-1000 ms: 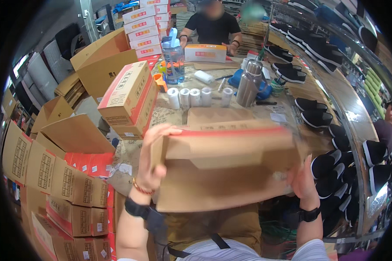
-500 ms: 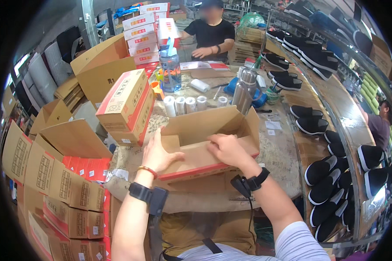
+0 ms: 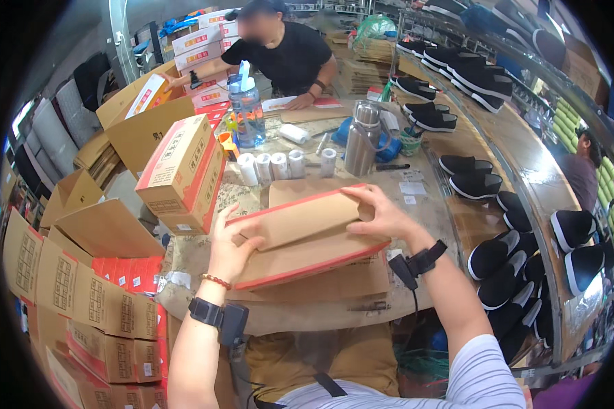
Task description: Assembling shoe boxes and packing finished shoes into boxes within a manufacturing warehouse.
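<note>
Hands, two of them, press on one flat-folded cardboard box (image 3: 307,238) with red edges, which lies on the near part of the worktable (image 3: 416,300) on top of another flat brown sheet. The left hand (image 3: 230,247) lies open, fingers spread, on the box's left end; the right hand (image 3: 382,213) grips the upper right flap, thumb under and fingers over its edge. Each wrist carries one black strapped device. Just left of the box stands one closed red-and-brown carton (image 3: 181,170), touching nothing in hand. Beyond it five white tape rolls (image 3: 280,163) stand in a row, then one steel flask (image 3: 363,140) and one clear water bottle (image 3: 247,112). Nothing blocks the hands. At the far side another person (image 3: 286,54) leans on the table. Black shoes (image 3: 471,184) line the shelves on the right, and flat box blanks (image 3: 68,293) pile up on the left. Half a second ago the box stood open with its flaps up; now it is pressed nearly flat.
</note>
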The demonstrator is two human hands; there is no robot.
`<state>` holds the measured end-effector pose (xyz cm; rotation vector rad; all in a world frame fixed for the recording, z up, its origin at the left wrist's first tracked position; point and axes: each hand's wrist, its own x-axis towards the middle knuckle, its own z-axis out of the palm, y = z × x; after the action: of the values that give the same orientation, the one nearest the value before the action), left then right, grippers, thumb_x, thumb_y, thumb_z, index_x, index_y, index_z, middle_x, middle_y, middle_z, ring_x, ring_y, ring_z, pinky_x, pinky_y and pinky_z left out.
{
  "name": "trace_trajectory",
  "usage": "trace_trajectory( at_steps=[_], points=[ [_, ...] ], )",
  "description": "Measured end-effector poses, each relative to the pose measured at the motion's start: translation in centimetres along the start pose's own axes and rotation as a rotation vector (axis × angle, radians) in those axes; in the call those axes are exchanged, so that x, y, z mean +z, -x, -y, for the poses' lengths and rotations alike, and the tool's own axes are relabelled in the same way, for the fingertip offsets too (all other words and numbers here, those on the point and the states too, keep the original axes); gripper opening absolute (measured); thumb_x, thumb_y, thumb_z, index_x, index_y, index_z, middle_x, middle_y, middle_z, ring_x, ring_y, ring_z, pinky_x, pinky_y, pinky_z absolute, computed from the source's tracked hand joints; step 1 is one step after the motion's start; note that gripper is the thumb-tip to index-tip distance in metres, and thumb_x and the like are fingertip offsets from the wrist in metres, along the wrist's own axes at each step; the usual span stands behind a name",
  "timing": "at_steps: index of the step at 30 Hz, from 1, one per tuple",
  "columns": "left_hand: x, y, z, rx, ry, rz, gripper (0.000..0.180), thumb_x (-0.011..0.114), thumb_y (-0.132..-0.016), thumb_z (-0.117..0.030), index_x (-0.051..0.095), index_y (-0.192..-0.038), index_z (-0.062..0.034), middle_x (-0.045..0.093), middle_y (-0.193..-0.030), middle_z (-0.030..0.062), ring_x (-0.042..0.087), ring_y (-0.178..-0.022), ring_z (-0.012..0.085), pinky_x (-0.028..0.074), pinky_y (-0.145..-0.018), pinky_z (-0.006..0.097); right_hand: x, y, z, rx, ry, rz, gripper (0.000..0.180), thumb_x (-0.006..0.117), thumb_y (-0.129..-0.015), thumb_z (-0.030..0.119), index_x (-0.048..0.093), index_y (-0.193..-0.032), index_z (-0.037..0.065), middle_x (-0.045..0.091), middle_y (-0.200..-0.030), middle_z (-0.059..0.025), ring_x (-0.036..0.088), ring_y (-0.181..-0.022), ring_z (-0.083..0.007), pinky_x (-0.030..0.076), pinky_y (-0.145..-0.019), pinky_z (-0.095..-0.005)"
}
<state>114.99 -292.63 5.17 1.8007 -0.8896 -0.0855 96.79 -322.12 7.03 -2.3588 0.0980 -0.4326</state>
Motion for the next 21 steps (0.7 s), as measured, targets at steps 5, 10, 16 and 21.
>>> trace_trajectory(
  at_steps=[5, 10, 16, 21],
  points=[
    [1.3, 1.0, -4.1, -0.019, -0.723, 0.032, 0.061, 0.081, -0.065, -0.011, 0.058, -0.121, -0.0119, 0.055, -0.111, 0.0107, 0.05, -0.112, 0.0282, 0.047, -0.092, 0.04, 1.6, 0.9, 1.8, 0.163, 0.22, -0.241, 0.061, 0.081, -0.066, 0.03, 0.057, -0.119, 0.011, 0.051, -0.117, -0.0115, 0.058, -0.106, -0.0315, 0.049, -0.087, -0.0416],
    [0.0, 0.6, -5.2, 0.287, -0.484, -0.148, 0.049, 0.071, -0.078, -0.013, 0.057, -0.125, -0.0117, 0.059, -0.116, 0.0096, 0.055, -0.106, 0.028, 0.047, -0.089, 0.038, 0.4, 3.5, 1.5, -0.093, 0.067, -0.573, 0.043, 0.068, -0.084, 0.039, 0.06, -0.114, 0.009, 0.05, -0.111, -0.0119, 0.055, -0.102, -0.0264, 0.046, -0.086, -0.0376],
    [5.0, 2.0, -1.0, 0.216, -0.876, 0.072, 0.042, 0.053, -0.092, -0.036, 0.058, -0.126, -0.0121, 0.062, -0.118, 0.0121, 0.054, -0.116, 0.0277, 0.024, -0.109, 0.053, 0.2, 11.0, -3.7, 0.121, 0.026, -0.452, 0.028, 0.059, -0.092, 0.032, 0.066, -0.106, 0.008, 0.054, -0.11, -0.0154, 0.057, -0.099, -0.0298, 0.046, -0.086, -0.0381],
    [5.4, 2.0, -2.4, 0.149, -0.796, 0.227, 0.041, 0.054, -0.09, -0.042, 0.062, -0.121, -0.016, 0.064, -0.102, 0.0098, 0.056, -0.105, 0.0278, 0.023, -0.108, 0.054, -12.0, 22.3, -10.1, 0.608, 0.978, -0.594, 0.039, 0.072, -0.077, 0.034, 0.067, -0.107, 0.01, 0.062, -0.103, -0.0175, 0.059, -0.097, -0.0329, 0.047, -0.084, -0.0423]
  ],
)
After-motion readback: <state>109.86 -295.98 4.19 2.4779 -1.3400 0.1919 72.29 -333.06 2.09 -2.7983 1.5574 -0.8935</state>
